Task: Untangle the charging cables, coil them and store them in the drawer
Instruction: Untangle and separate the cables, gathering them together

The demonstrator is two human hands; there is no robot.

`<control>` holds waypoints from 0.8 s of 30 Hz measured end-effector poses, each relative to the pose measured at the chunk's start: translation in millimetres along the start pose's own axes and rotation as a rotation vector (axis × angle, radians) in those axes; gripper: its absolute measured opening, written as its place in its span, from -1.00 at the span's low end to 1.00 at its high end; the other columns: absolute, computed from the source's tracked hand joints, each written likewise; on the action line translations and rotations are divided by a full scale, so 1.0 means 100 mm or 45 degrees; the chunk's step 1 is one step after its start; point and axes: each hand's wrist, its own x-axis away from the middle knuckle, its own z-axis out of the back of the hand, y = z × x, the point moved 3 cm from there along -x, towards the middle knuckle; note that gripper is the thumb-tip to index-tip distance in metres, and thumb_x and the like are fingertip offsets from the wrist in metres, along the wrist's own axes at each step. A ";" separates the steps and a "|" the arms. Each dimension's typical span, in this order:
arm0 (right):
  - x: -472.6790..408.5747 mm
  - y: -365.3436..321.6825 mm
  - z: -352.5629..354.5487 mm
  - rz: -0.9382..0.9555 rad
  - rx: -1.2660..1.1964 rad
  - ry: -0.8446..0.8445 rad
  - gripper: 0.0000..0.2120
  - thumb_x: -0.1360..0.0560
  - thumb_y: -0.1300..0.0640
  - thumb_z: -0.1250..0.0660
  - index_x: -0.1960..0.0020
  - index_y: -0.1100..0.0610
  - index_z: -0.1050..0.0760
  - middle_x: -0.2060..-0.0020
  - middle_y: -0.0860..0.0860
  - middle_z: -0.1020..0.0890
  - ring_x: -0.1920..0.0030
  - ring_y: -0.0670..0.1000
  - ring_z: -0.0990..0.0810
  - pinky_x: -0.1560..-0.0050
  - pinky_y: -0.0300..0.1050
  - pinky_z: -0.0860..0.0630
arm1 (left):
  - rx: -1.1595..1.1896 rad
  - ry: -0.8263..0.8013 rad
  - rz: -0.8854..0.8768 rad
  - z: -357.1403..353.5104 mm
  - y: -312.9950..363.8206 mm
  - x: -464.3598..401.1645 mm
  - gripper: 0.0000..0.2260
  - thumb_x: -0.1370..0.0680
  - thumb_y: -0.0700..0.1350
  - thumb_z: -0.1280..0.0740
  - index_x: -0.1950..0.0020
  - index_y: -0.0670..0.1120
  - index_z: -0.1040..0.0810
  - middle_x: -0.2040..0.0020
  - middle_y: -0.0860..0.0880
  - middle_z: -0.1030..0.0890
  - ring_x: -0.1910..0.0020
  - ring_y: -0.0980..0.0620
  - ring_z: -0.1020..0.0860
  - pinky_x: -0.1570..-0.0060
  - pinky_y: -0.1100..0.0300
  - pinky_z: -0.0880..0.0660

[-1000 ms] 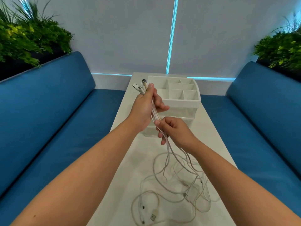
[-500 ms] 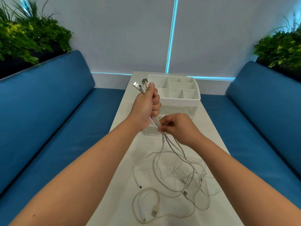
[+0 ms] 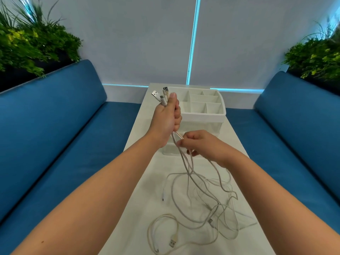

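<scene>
My left hand (image 3: 167,118) is raised above the table and grips a bundle of white charging cables (image 3: 191,181) near their plug ends (image 3: 161,95), which stick up above the fist. Just below it, my right hand (image 3: 200,144) pinches the hanging strands. The cables' lower lengths lie in a loose tangle (image 3: 213,205) on the white table (image 3: 139,208). A separate cream cable (image 3: 165,234) lies looped at the near edge, its USB plug showing. The white drawer organizer (image 3: 202,115) stands behind my hands; its lower drawer part is mostly hidden by them.
Blue sofas (image 3: 46,135) flank the narrow table on both sides. Green plants (image 3: 31,45) stand behind each sofa back. The organizer's top has several open compartments. A white wall with a lit cyan strip (image 3: 192,43) closes the far end.
My left fist has closed fully round the cable bundle and the plug ends have fanned out. My right hand has moved up toward the left hand along the strands. The tangle on the table has shifted.
</scene>
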 end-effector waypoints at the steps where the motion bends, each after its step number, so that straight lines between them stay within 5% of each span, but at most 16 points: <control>1: 0.02 0.03 0.00 -0.054 -0.161 -0.091 -0.75 -0.54 0.04 -0.35 0.25 0.13 -0.45 0.32 0.04 -0.47 0.24 -0.01 -0.45 0.10 -0.12 -0.43 | 0.022 0.005 0.003 0.00 0.01 0.01 -0.65 -0.69 0.09 -0.10 0.26 0.00 -0.26 0.45 0.08 -0.18 0.52 0.14 -0.11 0.57 0.29 -0.09; 7: 0.10 0.30 -0.11 -0.141 -1.038 -0.315 -0.53 -0.66 -0.07 0.01 0.22 0.15 -0.49 0.35 0.09 -0.48 0.27 0.05 -0.48 0.07 -0.06 -0.38 | 0.269 0.093 -0.025 0.11 0.18 -0.08 -0.66 -0.70 0.08 -0.08 0.25 0.00 -0.26 0.47 0.09 -0.16 0.52 0.15 -0.07 0.55 0.29 -0.03; 12: 0.03 0.42 -0.11 0.093 -0.158 -0.046 -0.76 -0.64 0.03 -0.19 0.07 0.09 -0.58 0.23 0.03 -0.51 0.25 -0.09 -0.43 0.13 -0.18 -0.43 | 0.277 0.096 -0.023 0.13 0.18 -0.09 -0.66 -0.70 0.08 -0.08 0.24 0.00 -0.27 0.47 0.09 -0.17 0.53 0.16 -0.08 0.57 0.30 -0.04; 16: 0.03 0.40 -0.06 0.314 0.199 0.322 -0.85 -0.53 0.01 -0.38 0.22 -0.06 -0.56 0.43 -0.16 -0.49 0.41 -0.15 -0.37 0.31 -0.21 -0.31 | 0.305 0.112 -0.001 0.16 0.14 -0.05 -0.66 -0.70 0.07 -0.09 0.24 -0.01 -0.29 0.47 0.08 -0.18 0.53 0.15 -0.09 0.58 0.30 -0.07; 24: 0.09 0.65 -0.15 0.035 -0.481 0.139 -0.62 -0.58 -0.09 -0.24 0.28 0.16 -0.45 0.42 0.02 -0.36 0.35 0.01 -0.35 0.21 -0.15 -0.44 | 0.342 0.210 -0.043 0.25 0.29 -0.13 -0.64 -0.71 0.06 -0.09 0.26 -0.01 -0.29 0.47 0.08 -0.17 0.52 0.15 -0.08 0.59 0.29 -0.06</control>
